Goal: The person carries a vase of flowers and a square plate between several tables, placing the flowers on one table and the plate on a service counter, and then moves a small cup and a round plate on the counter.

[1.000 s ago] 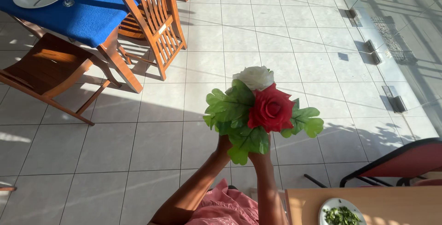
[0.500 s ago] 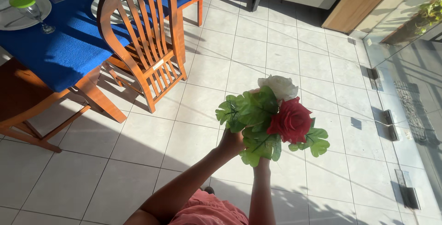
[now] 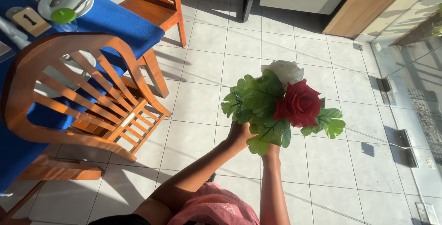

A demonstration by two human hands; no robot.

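The leaves of the bouquet (image 3: 281, 105) hide most of both hands: the left hand (image 3: 239, 134) shows only its back and wrist, closed about the stems beneath the foliage, and of the right hand (image 3: 271, 150) just the wrist end is seen, so I cannot tell how its fingers lie. The stems themselves are out of sight. The bouquet is held out over the tiled floor (image 3: 207, 68), a red rose (image 3: 299, 106) in front and a white rose (image 3: 284, 71) half hidden behind it. At left, the worktop (image 3: 115, 20) under its blue cloth is cut off by the edge, and a chair (image 3: 78, 96) covers part of a plate (image 3: 60, 75). Since half a second ago the chair and worktop have slid nearer and lower in view, and the cabinets at top right show more fully; the bouquet is held much as before.
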